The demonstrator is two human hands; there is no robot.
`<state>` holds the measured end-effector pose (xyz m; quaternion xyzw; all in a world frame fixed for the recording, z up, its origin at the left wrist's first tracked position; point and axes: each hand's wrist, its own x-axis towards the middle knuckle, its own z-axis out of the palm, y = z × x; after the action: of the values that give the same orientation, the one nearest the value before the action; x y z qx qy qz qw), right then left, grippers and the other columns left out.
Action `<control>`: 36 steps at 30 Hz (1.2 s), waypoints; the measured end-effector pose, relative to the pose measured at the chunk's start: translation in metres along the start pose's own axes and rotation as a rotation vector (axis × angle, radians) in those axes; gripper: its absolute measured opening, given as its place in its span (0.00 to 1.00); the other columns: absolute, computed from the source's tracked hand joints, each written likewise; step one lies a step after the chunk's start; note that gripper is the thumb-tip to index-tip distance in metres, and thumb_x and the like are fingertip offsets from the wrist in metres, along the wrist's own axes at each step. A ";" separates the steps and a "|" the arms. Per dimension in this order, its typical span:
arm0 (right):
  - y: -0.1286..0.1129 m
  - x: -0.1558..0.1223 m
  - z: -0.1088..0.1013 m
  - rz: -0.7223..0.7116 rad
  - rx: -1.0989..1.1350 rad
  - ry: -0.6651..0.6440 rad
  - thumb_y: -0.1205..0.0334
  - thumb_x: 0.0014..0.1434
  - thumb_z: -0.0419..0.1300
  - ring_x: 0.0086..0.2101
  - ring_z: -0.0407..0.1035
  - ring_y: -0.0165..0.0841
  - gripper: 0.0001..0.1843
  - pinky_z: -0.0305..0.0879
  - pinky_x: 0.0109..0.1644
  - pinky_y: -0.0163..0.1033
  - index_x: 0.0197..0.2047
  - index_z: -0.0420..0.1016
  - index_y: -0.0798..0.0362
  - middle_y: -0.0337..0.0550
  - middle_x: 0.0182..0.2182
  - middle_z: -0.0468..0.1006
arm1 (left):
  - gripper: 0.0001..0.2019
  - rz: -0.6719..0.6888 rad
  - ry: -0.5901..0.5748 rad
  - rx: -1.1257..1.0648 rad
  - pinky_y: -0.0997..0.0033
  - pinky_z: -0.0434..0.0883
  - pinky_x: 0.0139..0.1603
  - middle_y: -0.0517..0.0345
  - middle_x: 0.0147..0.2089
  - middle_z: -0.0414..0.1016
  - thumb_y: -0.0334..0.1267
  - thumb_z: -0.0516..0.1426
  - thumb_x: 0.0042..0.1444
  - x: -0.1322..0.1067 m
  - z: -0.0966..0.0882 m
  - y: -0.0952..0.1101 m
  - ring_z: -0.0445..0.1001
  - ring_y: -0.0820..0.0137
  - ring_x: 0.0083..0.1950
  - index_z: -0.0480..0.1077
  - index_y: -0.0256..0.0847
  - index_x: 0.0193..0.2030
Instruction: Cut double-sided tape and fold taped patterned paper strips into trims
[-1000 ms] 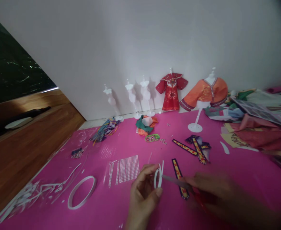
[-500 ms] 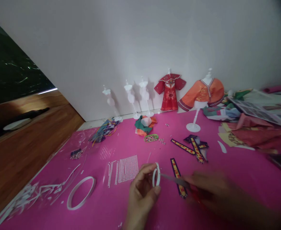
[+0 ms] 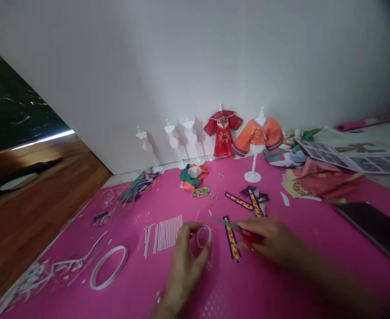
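The left hand (image 3: pixel 185 259) pinches a small white tape roll (image 3: pixel 203 236) just above the pink mat (image 3: pixel 281 288). The roll looks light and stiff-rimmed, and is best gripped across its edges. The right hand (image 3: pixel 270 241) clasps red-handled scissors (image 3: pixel 230 226) beside it.

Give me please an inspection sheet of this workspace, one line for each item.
Surface: pink mat beside a wooden surface.
Job's things: small tape ring, scissors, patterned strip.
Clutter: large tape ring, gem sheet, paper scraps, fabric pile.
Hands: left hand fingers pinch the small tape ring; right hand holds the scissors.
Cables: nothing seen.
Surroundings: white wall, bare mannequins, red dress, orange dress.
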<state>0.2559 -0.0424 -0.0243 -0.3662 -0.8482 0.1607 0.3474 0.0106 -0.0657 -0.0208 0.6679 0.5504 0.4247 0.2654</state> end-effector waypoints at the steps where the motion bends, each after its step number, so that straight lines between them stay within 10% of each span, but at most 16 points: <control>1: 0.000 0.001 -0.001 0.007 0.010 -0.003 0.57 0.62 0.62 0.29 0.74 0.35 0.11 0.64 0.32 0.35 0.44 0.79 0.54 0.44 0.29 0.80 | 0.12 0.059 -0.019 0.115 0.57 0.66 0.51 0.52 0.45 0.73 0.31 0.58 0.52 0.001 -0.002 0.002 0.70 0.58 0.48 0.69 0.42 0.44; 6: 0.000 0.001 -0.001 0.030 0.033 -0.005 0.56 0.61 0.62 0.28 0.72 0.33 0.12 0.62 0.32 0.34 0.44 0.79 0.55 0.43 0.29 0.80 | 0.05 0.132 -0.285 0.483 0.57 0.63 0.49 0.51 0.45 0.75 0.31 0.58 0.54 0.005 -0.010 0.017 0.68 0.56 0.47 0.72 0.43 0.38; 14: 0.003 0.000 0.003 0.010 0.008 -0.071 0.58 0.62 0.60 0.31 0.73 0.33 0.12 0.64 0.36 0.35 0.46 0.78 0.54 0.45 0.33 0.81 | 0.05 0.037 -0.391 0.365 0.59 0.63 0.49 0.52 0.43 0.77 0.30 0.64 0.45 -0.004 -0.016 0.024 0.70 0.56 0.46 0.74 0.42 0.29; 17: 0.000 -0.002 0.005 -0.023 -0.040 -0.110 0.57 0.62 0.60 0.28 0.72 0.32 0.11 0.62 0.33 0.34 0.44 0.79 0.53 0.42 0.29 0.80 | 0.04 -0.005 -0.327 0.228 0.60 0.64 0.53 0.50 0.50 0.75 0.36 0.64 0.48 -0.011 -0.024 0.019 0.70 0.57 0.51 0.75 0.43 0.33; 24: -0.022 -0.006 0.014 -0.156 -0.160 -0.176 0.66 0.61 0.58 0.30 0.74 0.35 0.16 0.64 0.33 0.36 0.52 0.76 0.54 0.44 0.32 0.80 | 0.16 -0.272 -0.080 -0.160 0.70 0.65 0.32 0.57 0.29 0.72 0.49 0.54 0.57 -0.019 -0.038 0.014 0.67 0.70 0.28 0.74 0.37 0.36; 36: -0.039 -0.008 0.023 -0.253 -0.273 -0.266 0.68 0.60 0.60 0.31 0.76 0.37 0.20 0.66 0.33 0.37 0.56 0.74 0.53 0.44 0.34 0.80 | 0.08 -0.368 -0.030 -0.389 0.72 0.59 0.32 0.63 0.23 0.67 0.41 0.63 0.46 -0.037 -0.047 0.036 0.62 0.73 0.27 0.75 0.38 0.26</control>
<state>0.2241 -0.0748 -0.0236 -0.2760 -0.9396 0.0464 0.1972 -0.0123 -0.1156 0.0218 0.4993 0.5665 0.4573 0.4696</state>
